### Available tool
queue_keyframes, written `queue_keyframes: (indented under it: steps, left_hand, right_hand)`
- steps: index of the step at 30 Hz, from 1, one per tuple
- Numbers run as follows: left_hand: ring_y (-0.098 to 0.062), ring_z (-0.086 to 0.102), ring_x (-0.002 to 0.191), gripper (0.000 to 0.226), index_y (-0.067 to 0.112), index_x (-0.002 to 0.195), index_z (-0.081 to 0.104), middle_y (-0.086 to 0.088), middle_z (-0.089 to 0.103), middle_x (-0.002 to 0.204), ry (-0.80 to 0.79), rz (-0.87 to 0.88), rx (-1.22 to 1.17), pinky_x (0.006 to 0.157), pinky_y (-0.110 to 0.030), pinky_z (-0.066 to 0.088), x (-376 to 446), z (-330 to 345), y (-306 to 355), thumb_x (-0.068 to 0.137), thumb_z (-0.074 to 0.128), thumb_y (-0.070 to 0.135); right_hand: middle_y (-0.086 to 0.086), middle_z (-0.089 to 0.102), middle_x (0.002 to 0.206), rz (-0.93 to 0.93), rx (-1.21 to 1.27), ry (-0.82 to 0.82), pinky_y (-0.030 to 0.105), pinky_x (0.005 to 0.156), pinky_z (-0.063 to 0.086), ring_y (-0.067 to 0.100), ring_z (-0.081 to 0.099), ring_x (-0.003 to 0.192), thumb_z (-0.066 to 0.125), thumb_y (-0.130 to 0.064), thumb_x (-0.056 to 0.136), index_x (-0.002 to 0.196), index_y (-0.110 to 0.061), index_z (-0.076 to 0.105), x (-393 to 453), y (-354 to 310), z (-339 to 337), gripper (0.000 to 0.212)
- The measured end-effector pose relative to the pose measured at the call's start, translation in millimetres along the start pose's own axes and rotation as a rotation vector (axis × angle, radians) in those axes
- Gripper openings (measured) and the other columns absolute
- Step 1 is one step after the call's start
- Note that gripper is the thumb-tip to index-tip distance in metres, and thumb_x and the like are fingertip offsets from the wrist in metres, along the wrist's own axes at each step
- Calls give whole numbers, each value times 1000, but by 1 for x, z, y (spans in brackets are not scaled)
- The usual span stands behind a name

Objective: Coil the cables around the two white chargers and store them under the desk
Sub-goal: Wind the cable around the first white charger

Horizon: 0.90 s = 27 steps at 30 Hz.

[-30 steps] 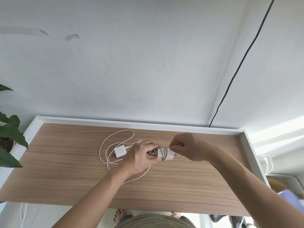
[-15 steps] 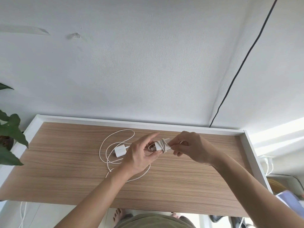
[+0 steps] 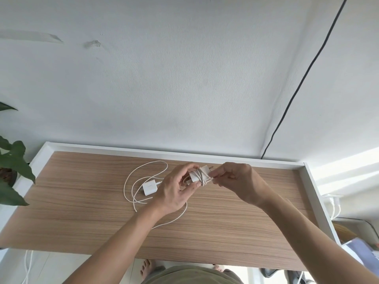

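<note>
A white charger (image 3: 198,175) with its cable wound around it is held above the wooden desk (image 3: 225,232). My left hand (image 3: 176,191) grips its left end between thumb and fingers. My right hand (image 3: 238,181) pinches the cable end at the charger's right side. A second white charger (image 3: 149,187) lies flat on the desk to the left of my hands. Its loose white cable (image 3: 131,181) sprawls in loops around it, and part runs under my left wrist.
The desk has a raised white rim (image 3: 164,152) at the back and sides, against a white wall. A black cable (image 3: 297,89) runs down the wall at the right. Plant leaves (image 3: 12,160) overhang the desk's left end. White cords (image 3: 334,206) hang beyond the right edge.
Both hands have lifted the wrapped charger slightly up and away from me. My right hand has shifted from the cable turns to pinching the cable end. The other charger has not moved.
</note>
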<state>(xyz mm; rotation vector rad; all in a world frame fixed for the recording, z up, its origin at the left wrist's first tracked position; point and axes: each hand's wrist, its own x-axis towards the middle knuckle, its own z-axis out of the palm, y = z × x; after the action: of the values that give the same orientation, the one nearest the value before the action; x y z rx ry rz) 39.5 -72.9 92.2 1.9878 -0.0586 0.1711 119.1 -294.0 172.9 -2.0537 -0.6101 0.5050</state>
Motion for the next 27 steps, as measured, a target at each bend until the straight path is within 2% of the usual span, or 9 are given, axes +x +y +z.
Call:
queue_keyframes:
  steps: [4,7,14,20,24,27]
  left_hand:
    - [-24,72,90,37,36,130,56,4,71,110,9,23,-3,77,-49,60,2,-1,4,95,69,35]
    - [-20,72,94,37,26,131,58,6,71,113,23,37,4,79,-44,60,3,-1,6,96,71,28]
    - [-15,72,92,34,33,126,59,8,73,105,12,-5,31,81,-39,60,7,-2,10,94,69,39]
    - [-13,72,96,33,37,126,60,10,73,104,-6,-25,-14,86,-33,61,11,-2,14,95,71,35]
    - [-16,73,97,39,26,128,61,3,73,107,13,-9,-37,86,-36,63,11,0,13,93,73,35]
    - [-13,73,98,40,26,128,60,5,72,112,47,21,-30,86,-37,63,10,4,14,92,73,36]
  right_hand:
    - [-1,74,89,-34,52,66,37,76,59,19,71,79,75,-3,89,96,-20,79,-1,3,1,19]
    - [1,76,90,-47,94,120,36,76,60,20,72,80,74,-2,89,96,-18,77,0,7,3,18]
    - [-6,78,84,-94,43,212,35,72,57,21,72,78,79,-8,86,93,-17,78,1,9,3,11]
    - [-8,76,85,-183,-10,269,17,69,52,12,70,75,80,-11,86,90,-25,75,0,8,7,16]
    - [-11,77,88,-113,42,344,28,73,59,11,72,76,81,-12,84,89,-21,78,-1,14,14,10]
    - [-13,79,83,-32,119,417,34,72,61,16,74,75,81,-10,84,90,-20,80,-3,15,21,11]
